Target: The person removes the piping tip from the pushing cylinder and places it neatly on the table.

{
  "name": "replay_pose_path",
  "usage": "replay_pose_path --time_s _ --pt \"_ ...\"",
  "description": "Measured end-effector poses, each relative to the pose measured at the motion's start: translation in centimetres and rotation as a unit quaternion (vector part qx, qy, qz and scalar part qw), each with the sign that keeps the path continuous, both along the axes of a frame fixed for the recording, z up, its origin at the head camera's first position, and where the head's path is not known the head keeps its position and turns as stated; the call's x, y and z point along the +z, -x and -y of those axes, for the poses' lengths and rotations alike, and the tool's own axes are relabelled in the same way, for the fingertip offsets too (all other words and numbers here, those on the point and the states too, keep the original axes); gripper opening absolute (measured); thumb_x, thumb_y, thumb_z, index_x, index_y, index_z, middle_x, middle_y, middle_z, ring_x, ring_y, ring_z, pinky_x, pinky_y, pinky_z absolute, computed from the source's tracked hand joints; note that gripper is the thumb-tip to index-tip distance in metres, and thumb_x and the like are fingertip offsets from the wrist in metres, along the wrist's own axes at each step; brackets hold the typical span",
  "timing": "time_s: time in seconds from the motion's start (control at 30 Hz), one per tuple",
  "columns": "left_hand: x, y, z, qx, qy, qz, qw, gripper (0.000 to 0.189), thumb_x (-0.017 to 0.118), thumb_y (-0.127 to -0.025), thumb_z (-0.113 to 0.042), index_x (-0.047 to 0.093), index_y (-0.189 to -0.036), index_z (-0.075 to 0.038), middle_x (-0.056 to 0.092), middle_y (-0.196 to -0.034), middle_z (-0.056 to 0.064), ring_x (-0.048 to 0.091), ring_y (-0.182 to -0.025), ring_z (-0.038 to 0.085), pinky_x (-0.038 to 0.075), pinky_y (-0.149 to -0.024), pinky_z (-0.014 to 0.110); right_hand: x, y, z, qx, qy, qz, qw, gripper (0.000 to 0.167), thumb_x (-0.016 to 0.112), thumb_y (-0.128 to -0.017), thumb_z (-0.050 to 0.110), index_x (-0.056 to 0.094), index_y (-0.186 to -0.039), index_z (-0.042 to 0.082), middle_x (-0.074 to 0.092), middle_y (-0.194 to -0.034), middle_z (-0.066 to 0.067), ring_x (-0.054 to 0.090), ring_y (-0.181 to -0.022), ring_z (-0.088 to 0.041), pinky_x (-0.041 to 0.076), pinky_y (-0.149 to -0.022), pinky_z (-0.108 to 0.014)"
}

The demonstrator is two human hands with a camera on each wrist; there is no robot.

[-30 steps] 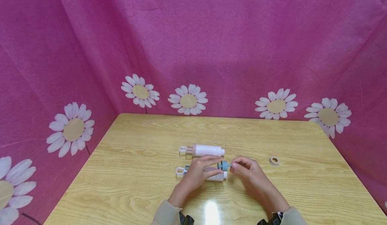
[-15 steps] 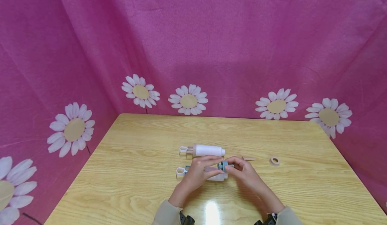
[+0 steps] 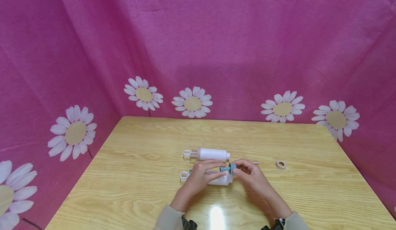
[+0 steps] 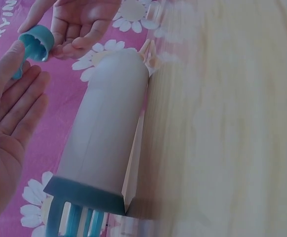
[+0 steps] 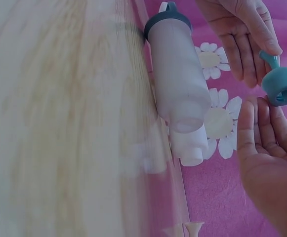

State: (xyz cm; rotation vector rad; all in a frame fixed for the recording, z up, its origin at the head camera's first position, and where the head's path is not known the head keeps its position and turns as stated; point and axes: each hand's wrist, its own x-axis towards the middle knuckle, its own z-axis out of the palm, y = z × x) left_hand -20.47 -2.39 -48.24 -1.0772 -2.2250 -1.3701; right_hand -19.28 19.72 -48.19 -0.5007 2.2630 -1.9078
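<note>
Both hands hold a small teal part over the table. My right hand (image 3: 252, 173) pinches its ring-shaped cap (image 3: 233, 168) between thumb and fingertips. The flared end of a teal nozzle (image 3: 222, 169) sticks out of the cap's left side, and my left hand (image 3: 202, 173) pinches it between thumb and finger. In the right wrist view the nozzle's stem (image 5: 269, 59) meets the left thumb, with the cap's open face turned down. Just under the left hand lies a white syringe-like barrel (image 3: 221, 180) with a teal collar (image 4: 84, 195), partly hidden by the hand.
A second white barrel (image 3: 213, 153) with a pink collar (image 3: 199, 153) and looped handle lies behind the first. Right of it are a pale pink nozzle (image 3: 256, 162), partly behind the right hand, and a pink ring cap (image 3: 281, 165). Flowered pink cloth (image 3: 216, 51) encloses the table.
My right hand has shifted left from the nozzle's thin tip onto the cap. The cap has moved slightly right, and more of the nozzle now shows on its left side.
</note>
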Motion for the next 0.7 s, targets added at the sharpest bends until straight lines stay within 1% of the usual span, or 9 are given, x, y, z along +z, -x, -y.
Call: replay_pose_path --time_s 0.13,0.2,0.27,0.33,0.4,0.47,0.57,0.63,0.7 --pt "0.0 0.0 0.3 0.007 0.008 0.016 0.9998 0.024 0.074 -0.085 -0.014 0.074 -0.106 -0.002 0.075 -0.107 0.009 0.071 -0.102 0.021 0.059 -0.082 0.027 0.0 -0.1 -0.1 -0.013 0.011 -0.010 0.9998 0.029 0.057 -0.098 0.012 0.057 -0.117 -0.010 0.064 -0.102 0.013 0.062 -0.094 0.002 0.053 -0.082 -0.018" --pt "-0.1 0.0 0.5 0.014 0.012 0.021 0.9996 0.023 0.073 -0.086 -0.014 0.074 -0.106 -0.004 0.075 -0.107 0.008 0.071 -0.103 0.021 0.059 -0.083 0.026 0.0 -0.1 -0.2 -0.021 0.012 -0.007 0.9997 0.029 0.058 -0.098 0.012 0.057 -0.117 -0.010 0.064 -0.103 0.013 0.062 -0.095 0.002 0.053 -0.082 -0.017" --pt "-0.1 0.0 0.7 0.021 0.015 0.024 0.9994 0.022 0.073 -0.086 -0.015 0.074 -0.106 -0.004 0.075 -0.108 0.008 0.071 -0.103 0.021 0.057 -0.084 0.022 0.0 -0.1 -0.4 -0.025 0.010 -0.007 0.9996 0.030 0.058 -0.098 0.013 0.057 -0.117 -0.009 0.064 -0.104 0.013 0.062 -0.095 0.001 0.053 -0.083 -0.017" --pt "-0.1 0.0 0.9 0.023 0.014 0.034 0.9991 0.022 0.072 -0.087 -0.015 0.074 -0.106 -0.004 0.075 -0.109 0.009 0.071 -0.104 0.022 0.056 -0.084 0.018 -0.1 -0.1 -0.5 -0.027 0.009 -0.011 0.9995 0.030 0.059 -0.097 0.012 0.057 -0.118 -0.009 0.064 -0.104 0.014 0.062 -0.095 0.001 0.054 -0.082 -0.018" --pt "-0.2 0.0 1.0 0.022 0.010 0.045 0.9987 0.022 0.071 -0.088 -0.015 0.073 -0.107 -0.004 0.074 -0.110 0.009 0.071 -0.104 0.023 0.056 -0.083 0.018 -0.2 -0.1 -0.7 -0.027 0.010 -0.022 0.9993 0.029 0.059 -0.097 0.011 0.057 -0.118 -0.010 0.064 -0.104 0.015 0.062 -0.094 0.001 0.054 -0.081 -0.017" --pt "-0.1 0.0 1.1 0.021 0.007 0.056 0.9982 0.022 0.071 -0.088 -0.015 0.073 -0.107 -0.003 0.074 -0.111 0.010 0.070 -0.105 0.024 0.058 -0.082 0.022 -0.3 -0.1 -0.8 -0.027 0.012 -0.033 0.9990 0.029 0.059 -0.097 0.009 0.057 -0.117 -0.012 0.063 -0.103 0.017 0.062 -0.094 0.001 0.054 -0.081 -0.017" --pt "-0.2 0.0 1.2 0.024 0.006 0.055 0.9982 0.021 0.071 -0.088 -0.015 0.073 -0.106 -0.003 0.074 -0.110 0.010 0.071 -0.103 0.024 0.059 -0.080 0.027 -0.4 -0.1 -1.0 -0.031 0.014 -0.038 0.9987 0.027 0.059 -0.095 0.004 0.057 -0.117 -0.012 0.063 -0.103 0.018 0.061 -0.094 0.003 0.053 -0.081 -0.015" --pt "-0.2 0.0 1.3 0.027 0.003 0.054 0.9982 0.020 0.071 -0.088 -0.014 0.073 -0.105 -0.003 0.074 -0.109 0.011 0.071 -0.103 0.025 0.059 -0.079 0.026 -0.5 -0.1 -1.2 -0.034 0.011 -0.032 0.9989 0.027 0.059 -0.095 0.003 0.057 -0.117 -0.012 0.063 -0.103 0.018 0.061 -0.094 0.003 0.053 -0.081 -0.015" --pt "-0.3 -0.1 1.3 0.031 0.001 0.048 0.9984 0.020 0.072 -0.087 -0.014 0.074 -0.104 -0.004 0.074 -0.108 0.011 0.071 -0.102 0.024 0.059 -0.078 0.023 -0.5 -0.2 -1.3 -0.039 0.007 -0.024 0.9989 0.026 0.060 -0.094 0.002 0.058 -0.117 -0.011 0.063 -0.104 0.018 0.061 -0.095 0.004 0.053 -0.082 -0.015"
